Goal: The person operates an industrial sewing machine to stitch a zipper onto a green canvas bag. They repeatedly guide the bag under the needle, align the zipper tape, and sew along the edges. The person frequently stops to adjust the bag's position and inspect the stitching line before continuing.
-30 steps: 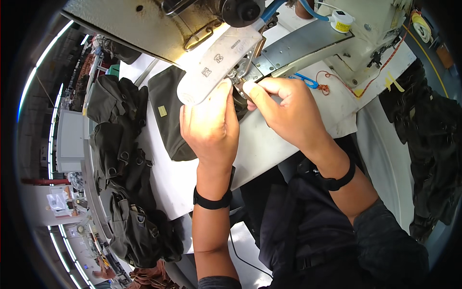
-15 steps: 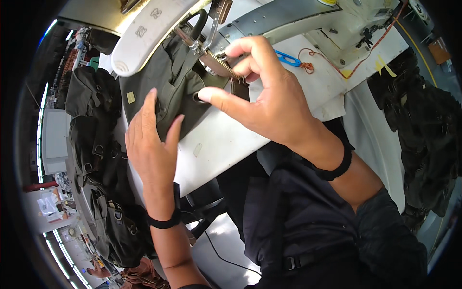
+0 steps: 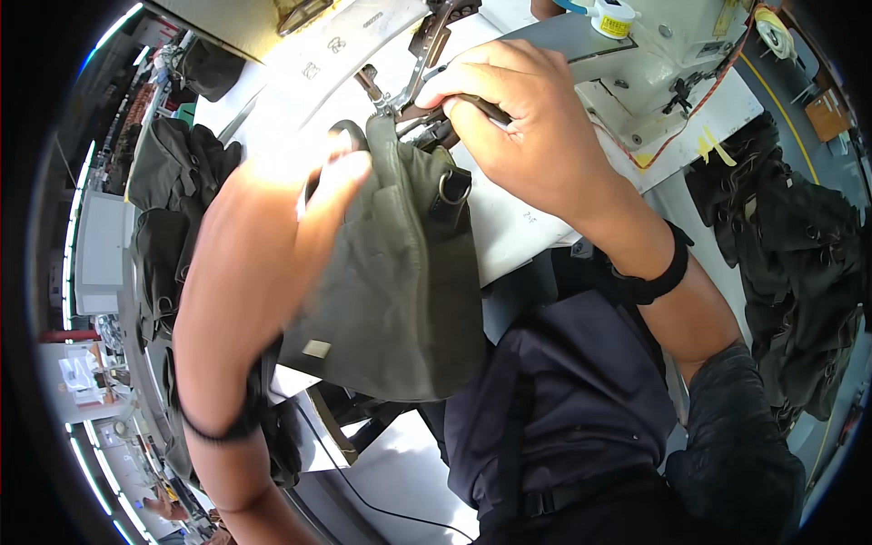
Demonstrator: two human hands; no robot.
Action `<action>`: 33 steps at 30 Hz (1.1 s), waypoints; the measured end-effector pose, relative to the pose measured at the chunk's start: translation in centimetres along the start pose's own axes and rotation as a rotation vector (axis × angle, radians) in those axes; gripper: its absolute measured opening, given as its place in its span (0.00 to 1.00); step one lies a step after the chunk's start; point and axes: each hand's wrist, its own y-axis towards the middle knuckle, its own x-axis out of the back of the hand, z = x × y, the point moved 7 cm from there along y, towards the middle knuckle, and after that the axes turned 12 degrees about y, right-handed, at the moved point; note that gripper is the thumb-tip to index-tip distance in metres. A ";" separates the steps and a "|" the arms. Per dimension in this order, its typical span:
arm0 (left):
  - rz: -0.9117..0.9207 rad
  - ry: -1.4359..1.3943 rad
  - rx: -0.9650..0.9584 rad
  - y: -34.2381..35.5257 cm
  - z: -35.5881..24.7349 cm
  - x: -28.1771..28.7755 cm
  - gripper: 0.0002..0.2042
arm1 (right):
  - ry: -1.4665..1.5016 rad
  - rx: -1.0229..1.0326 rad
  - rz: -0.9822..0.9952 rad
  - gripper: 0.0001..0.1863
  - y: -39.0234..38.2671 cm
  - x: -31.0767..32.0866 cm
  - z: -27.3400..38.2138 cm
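Observation:
An olive-green fabric bag (image 3: 391,300) with a D-ring (image 3: 453,188) and a small pale label (image 3: 316,349) lies over the front edge of the white table, its top at the sewing machine's presser foot (image 3: 387,102). My right hand (image 3: 536,136) is closed on a dark strap (image 3: 486,107) just right of the foot, fingers curled. My left hand (image 3: 263,227) is at the bag's upper left, blurred and bright, its thumb and fingertips near a dark loop at the top; what it grips cannot be made out.
Piles of similar bags lie left (image 3: 159,250) and right (image 3: 790,282) of me. The machine's pale body (image 3: 663,82) carries a small white container (image 3: 612,18). An orange cord and yellow tape strips (image 3: 714,145) are on the white table (image 3: 504,243).
The bag has come toward me and now hangs over the table edge. My left hand swung left and up to its top; my right hand rose toward the machine and curled closed.

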 end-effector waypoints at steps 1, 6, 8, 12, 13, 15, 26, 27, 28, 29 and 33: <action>-0.155 0.115 -0.212 0.0 0.7 -1.5 0.11 | 0.032 -0.052 0.034 0.07 0.3 -0.8 0.2; 0.493 -0.872 0.346 3.0 5.5 -9.2 0.11 | 0.086 -0.195 0.010 0.09 0.8 -0.8 -2.1; 0.381 -0.921 0.353 3.1 5.2 -9.0 0.09 | 0.084 -0.284 0.056 0.08 1.1 -1.0 -2.4; 0.313 -1.082 0.437 2.7 5.1 -9.8 0.08 | -0.054 -0.201 -0.056 0.07 0.6 -1.1 -2.2; 0.347 -1.141 0.470 2.4 5.4 -10.3 0.08 | -0.056 -0.203 -0.055 0.07 0.6 -1.1 -2.1; 0.289 -1.207 0.517 2.0 5.5 -10.1 0.07 | -0.061 -0.212 -0.036 0.07 0.7 -0.9 -2.0; 0.409 -1.333 0.563 2.6 5.3 -11.7 0.13 | 0.029 -0.118 0.096 0.21 -1.3 8.3 0.4; 0.459 -1.253 0.554 2.3 5.5 -11.0 0.14 | -0.075 -0.061 0.052 0.19 -1.4 11.4 0.8; 0.448 -1.269 0.530 2.6 5.5 -10.6 0.14 | -0.105 -0.100 -0.107 0.16 -1.4 15.7 1.2; 0.448 -1.275 0.515 2.7 5.4 -10.8 0.14 | -0.204 -0.010 -0.252 0.15 -0.7 19.6 1.6; 0.448 -1.299 0.463 1.8 5.9 -12.0 0.15 | -0.326 0.017 -0.509 0.21 6.1 31.6 -1.7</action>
